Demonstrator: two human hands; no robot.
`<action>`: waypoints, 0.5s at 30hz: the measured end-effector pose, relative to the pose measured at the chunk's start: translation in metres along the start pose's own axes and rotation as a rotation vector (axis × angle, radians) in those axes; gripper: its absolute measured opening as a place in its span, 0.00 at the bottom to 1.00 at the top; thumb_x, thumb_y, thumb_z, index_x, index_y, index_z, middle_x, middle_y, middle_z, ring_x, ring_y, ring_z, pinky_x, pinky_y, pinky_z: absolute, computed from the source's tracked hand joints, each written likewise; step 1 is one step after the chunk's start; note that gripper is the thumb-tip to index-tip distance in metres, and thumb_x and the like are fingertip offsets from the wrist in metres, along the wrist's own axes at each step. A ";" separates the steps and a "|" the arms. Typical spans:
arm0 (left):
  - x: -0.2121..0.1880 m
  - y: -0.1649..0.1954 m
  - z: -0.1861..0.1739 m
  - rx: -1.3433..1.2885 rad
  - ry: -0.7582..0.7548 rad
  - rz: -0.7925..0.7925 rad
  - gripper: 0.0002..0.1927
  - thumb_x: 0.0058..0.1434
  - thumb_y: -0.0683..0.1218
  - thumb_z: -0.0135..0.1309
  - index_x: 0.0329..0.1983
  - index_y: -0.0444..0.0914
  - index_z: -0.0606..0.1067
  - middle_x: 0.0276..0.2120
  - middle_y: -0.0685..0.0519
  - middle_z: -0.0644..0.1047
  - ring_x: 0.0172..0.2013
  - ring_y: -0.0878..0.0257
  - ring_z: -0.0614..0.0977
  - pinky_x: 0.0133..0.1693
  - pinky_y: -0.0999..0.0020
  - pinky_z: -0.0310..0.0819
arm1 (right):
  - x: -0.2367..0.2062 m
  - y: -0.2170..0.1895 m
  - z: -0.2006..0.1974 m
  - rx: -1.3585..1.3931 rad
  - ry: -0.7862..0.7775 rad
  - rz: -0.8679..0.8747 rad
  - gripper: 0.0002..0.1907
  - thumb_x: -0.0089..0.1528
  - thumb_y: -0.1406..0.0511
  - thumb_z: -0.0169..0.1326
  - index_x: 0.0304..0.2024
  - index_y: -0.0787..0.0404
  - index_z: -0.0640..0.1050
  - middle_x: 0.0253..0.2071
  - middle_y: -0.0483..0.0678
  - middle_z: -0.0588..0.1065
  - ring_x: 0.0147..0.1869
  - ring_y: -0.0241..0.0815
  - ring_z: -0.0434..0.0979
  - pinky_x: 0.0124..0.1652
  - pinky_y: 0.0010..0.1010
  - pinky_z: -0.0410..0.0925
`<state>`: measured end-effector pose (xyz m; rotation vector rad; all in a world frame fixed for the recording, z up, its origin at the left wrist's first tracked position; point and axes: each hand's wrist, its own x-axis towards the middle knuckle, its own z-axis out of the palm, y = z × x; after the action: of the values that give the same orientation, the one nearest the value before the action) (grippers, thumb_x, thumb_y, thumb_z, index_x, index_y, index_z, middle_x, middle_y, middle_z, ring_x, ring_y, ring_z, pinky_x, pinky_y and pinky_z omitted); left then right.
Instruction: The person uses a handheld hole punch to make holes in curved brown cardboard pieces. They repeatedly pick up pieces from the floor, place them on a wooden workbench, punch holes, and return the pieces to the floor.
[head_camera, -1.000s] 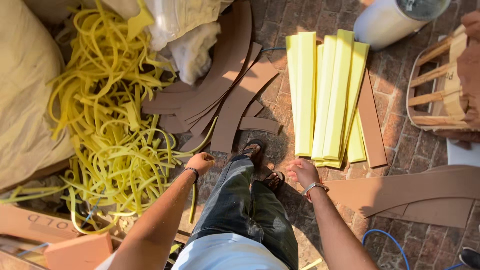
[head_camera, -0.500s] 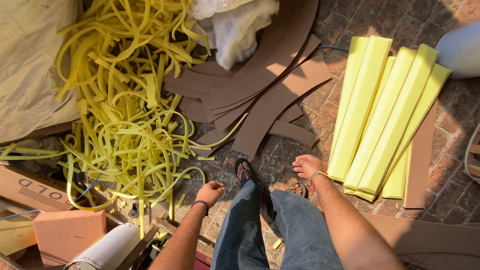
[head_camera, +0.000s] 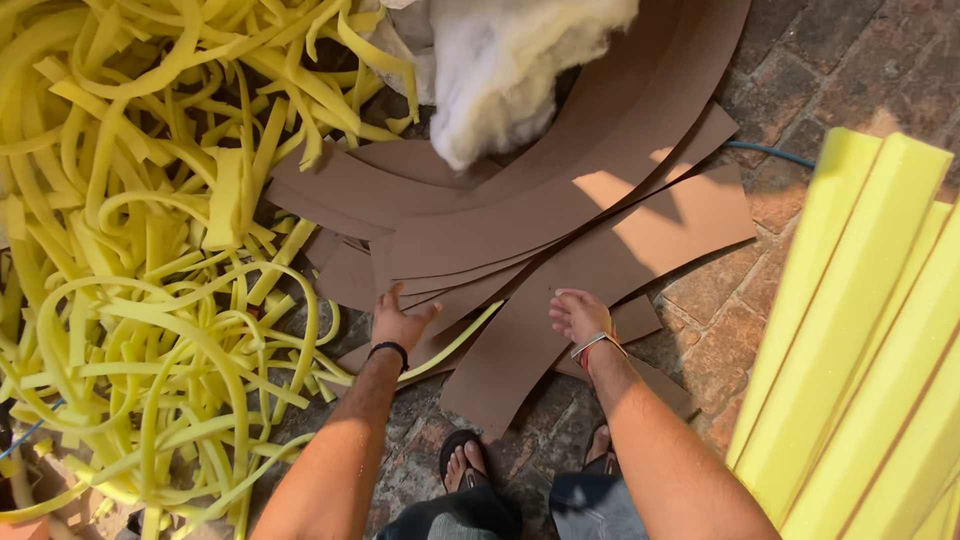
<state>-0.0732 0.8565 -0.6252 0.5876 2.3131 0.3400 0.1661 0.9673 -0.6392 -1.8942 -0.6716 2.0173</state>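
Note:
Both my arms reach down over a stack of curved brown board pieces lying on a brick floor. My left hand, with a dark band on the wrist, hovers open at the near ends of the board pieces, fingers spread, nothing in it. My right hand, with a light wristband, is also empty and loosely open over a long brown strip. My sandalled feet stand just below the hands.
A big tangle of yellow foam strips fills the left side. A row of thick yellow foam slabs lies at the right. White wadding rests on the boards at the top. A blue hose crosses the bricks.
The view has dropped closer to the floor. Both hands have moved forward and down from beside my legs to the near ends of the brown board pieces.

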 end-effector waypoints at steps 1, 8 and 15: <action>0.024 0.002 0.003 -0.076 0.067 -0.078 0.56 0.44 0.64 0.72 0.71 0.38 0.60 0.68 0.40 0.60 0.67 0.44 0.64 0.63 0.52 0.63 | 0.019 -0.009 0.010 -0.004 0.012 -0.016 0.24 0.63 0.57 0.56 0.58 0.62 0.74 0.54 0.52 0.77 0.54 0.43 0.79 0.49 0.37 0.73; 0.091 -0.024 0.017 -0.321 0.120 -0.393 0.56 0.44 0.68 0.69 0.70 0.36 0.65 0.72 0.41 0.57 0.68 0.45 0.66 0.66 0.54 0.63 | 0.083 -0.037 0.061 0.060 0.015 -0.030 0.42 0.62 0.49 0.58 0.69 0.66 0.62 0.68 0.61 0.66 0.67 0.56 0.72 0.61 0.47 0.69; 0.063 -0.042 0.018 -0.602 -0.139 -0.285 0.52 0.49 0.65 0.72 0.64 0.26 0.65 0.58 0.41 0.74 0.59 0.51 0.74 0.60 0.61 0.63 | 0.082 -0.046 0.065 0.241 0.160 0.084 0.51 0.58 0.44 0.62 0.74 0.62 0.59 0.77 0.55 0.55 0.77 0.61 0.54 0.70 0.54 0.53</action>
<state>-0.1144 0.8534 -0.6910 -0.0169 1.9815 0.7872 0.0897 1.0394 -0.6840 -1.9385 -0.2978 1.8728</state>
